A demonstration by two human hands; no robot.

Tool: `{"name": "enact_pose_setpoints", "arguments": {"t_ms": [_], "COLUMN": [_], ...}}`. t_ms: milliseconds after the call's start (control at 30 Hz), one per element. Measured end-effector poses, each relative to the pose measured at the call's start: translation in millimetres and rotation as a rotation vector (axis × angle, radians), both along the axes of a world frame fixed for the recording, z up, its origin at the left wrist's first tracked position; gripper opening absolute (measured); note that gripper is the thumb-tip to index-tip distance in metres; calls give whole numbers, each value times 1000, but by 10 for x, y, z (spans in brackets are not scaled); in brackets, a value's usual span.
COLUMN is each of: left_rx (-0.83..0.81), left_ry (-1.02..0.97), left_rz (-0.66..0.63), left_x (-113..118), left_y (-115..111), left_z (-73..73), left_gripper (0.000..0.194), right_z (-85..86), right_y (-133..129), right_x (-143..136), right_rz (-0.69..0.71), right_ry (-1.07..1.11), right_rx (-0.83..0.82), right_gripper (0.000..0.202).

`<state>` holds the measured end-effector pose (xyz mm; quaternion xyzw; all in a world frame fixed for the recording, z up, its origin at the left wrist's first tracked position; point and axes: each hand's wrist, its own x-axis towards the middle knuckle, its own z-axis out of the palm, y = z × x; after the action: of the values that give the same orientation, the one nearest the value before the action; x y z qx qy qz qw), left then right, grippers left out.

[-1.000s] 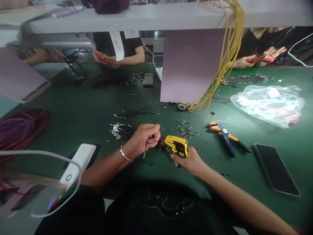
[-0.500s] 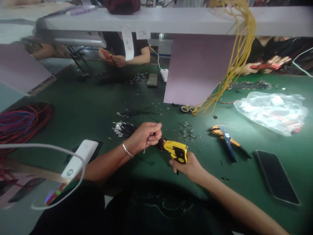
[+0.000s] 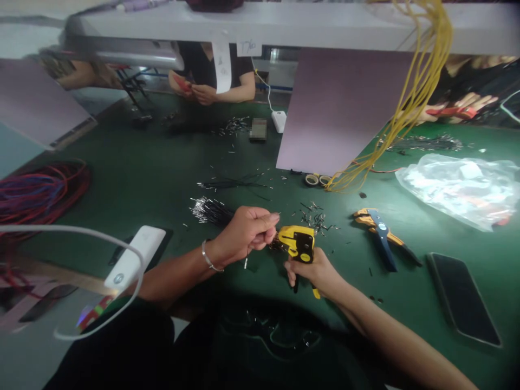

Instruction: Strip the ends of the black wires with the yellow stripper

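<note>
My left hand (image 3: 252,232) is closed, its thumb and fingers pinching a thin wire (image 3: 246,262) whose pale end hangs below the palm. Wrapped around a yellow-and-black wire stripper (image 3: 299,242) is my right hand (image 3: 317,268). The stripper's head sits just right of my left fingertips, and its yellow handle tip shows beneath my right hand. Partly hidden under my left hand lies a bundle of black wires (image 3: 211,210) with shiny ends. Short black offcuts (image 3: 317,219) are scattered beyond the stripper.
To the right lie a blue-and-orange wire stripper (image 3: 379,230), a phone (image 3: 463,298) and a plastic bag (image 3: 459,184). Yellow wires (image 3: 422,92) hang from the shelf (image 3: 309,24). On the left are a white power bank (image 3: 136,257) and red-blue wire coils (image 3: 40,192). Co-workers sit opposite.
My left hand has moved slightly right, nearer the stripper. The stripper has turned more upright, and its yellow handle tip now shows below my right hand. The view has shifted a little.
</note>
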<state>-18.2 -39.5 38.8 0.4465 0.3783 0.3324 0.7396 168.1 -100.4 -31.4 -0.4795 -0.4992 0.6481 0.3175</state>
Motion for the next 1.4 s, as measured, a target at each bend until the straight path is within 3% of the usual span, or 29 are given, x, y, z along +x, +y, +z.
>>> {"name": "enact_pose_setpoints", "arguments": {"t_ms": [200, 467, 800, 1000, 1400], "left_rx": [67, -60, -63, -56, -60], "left_ry": [96, -51, -48, -55, -61], "left_rz": [49, -40, -60, -62, -128], "left_x": [82, -84, -50, -73, -118], "left_y": [-119, 183, 183, 155, 75], "left_z": [-2, -81, -112, -77, -12], "left_gripper": [37, 35, 36, 36, 38], "right_z": [-36, 46, 72, 57, 64], "right_y": [17, -108, -97, -209, -341], "right_x": [-31, -29, -73, -141, -187], "right_rz": [-19, 9, -22, -83, -58], "right_ry": [93, 122, -64, -174, -278], "right_rx": [-35, -79, 3, -5, 165], "right_gripper": [20, 21, 29, 17, 18]}}
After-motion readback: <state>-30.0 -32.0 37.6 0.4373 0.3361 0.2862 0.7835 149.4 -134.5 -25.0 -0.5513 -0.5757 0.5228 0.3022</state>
